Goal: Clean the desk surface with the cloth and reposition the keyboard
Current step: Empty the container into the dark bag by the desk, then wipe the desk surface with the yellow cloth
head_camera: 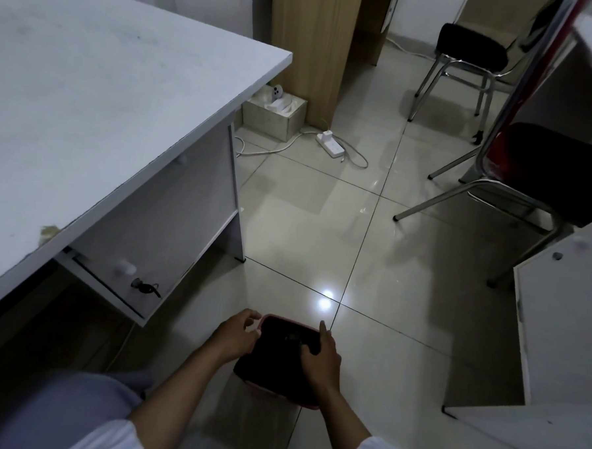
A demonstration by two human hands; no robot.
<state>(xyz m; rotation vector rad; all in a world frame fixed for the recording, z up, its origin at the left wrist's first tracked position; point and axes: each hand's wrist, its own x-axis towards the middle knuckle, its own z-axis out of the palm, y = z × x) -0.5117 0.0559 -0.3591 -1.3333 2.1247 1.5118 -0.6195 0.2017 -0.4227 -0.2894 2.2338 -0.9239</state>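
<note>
On the left of the view, the pale surface [89,93] filled most of the frame, a flat laminate slab with a squared edge, faintly smudged and dusty, with one chipped patch [49,233] on its near rim showing raw board; no keyboard lay on the part that showed. Beneath it hung a white drawer unit [157,224], its lowest drawer pulled partly open, a small key [145,288] sitting in the lock. The glossy tiled floor [321,232] mirrored an overhead light, and two chairs with chrome tube legs and dark padded seats [561,169] stood well apart from the desk on the right. A white power strip [329,144] and its looping cable lay by the desk's far leg. Low in the frame, the person held a dark, rounded-rectangular thing with a pink rim [280,357] over the floor, clear of the surface; it may have been the cloth folded up or a soft case, the dim light made that hard to settle. The left hand [237,338] hooked its curled fingers at the near-left corner, thumb and forefinger pinching loosely at the rim, while the right hand [320,357] pressed flat across the top, gripping it; together they seemed to steady it for opening or unfolding before any wiping began.
</note>
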